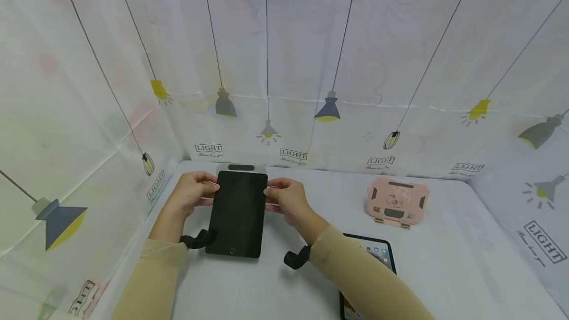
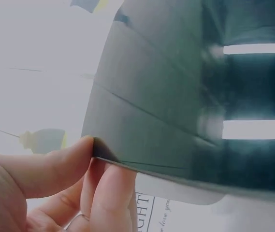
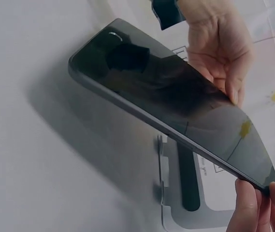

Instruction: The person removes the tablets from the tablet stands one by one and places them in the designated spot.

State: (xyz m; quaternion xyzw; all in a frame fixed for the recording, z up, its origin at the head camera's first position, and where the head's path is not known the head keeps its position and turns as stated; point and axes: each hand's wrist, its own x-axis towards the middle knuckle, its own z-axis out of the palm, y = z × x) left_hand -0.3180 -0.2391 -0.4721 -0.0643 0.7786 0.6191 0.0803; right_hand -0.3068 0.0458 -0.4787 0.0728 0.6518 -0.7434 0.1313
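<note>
Both hands hold a black tablet [image 1: 237, 214] with a dark, glossy screen, its round button at the near end. My left hand [image 1: 191, 192] pinches the left edge near the far corner, thumb on the screen side and fingers behind. On the opposite edge, my right hand [image 1: 288, 200] pinches in the same way. The right wrist view shows the tablet tilted, its near end raised over the table with a shadow below. Behind it is a grey stand [image 3: 173, 215] with a dark slot and small lips along one edge; the tablet hides most of it.
A pink folding stand [image 1: 411, 194] with dark pads is at the right rear. Another tablet [image 1: 378, 250], screen lit with icons, lies partly hidden beneath the right sleeve [image 1: 355, 275]. A lamp-printed cloth backdrop [image 1: 293, 53] rises behind the white table [image 1: 453, 251].
</note>
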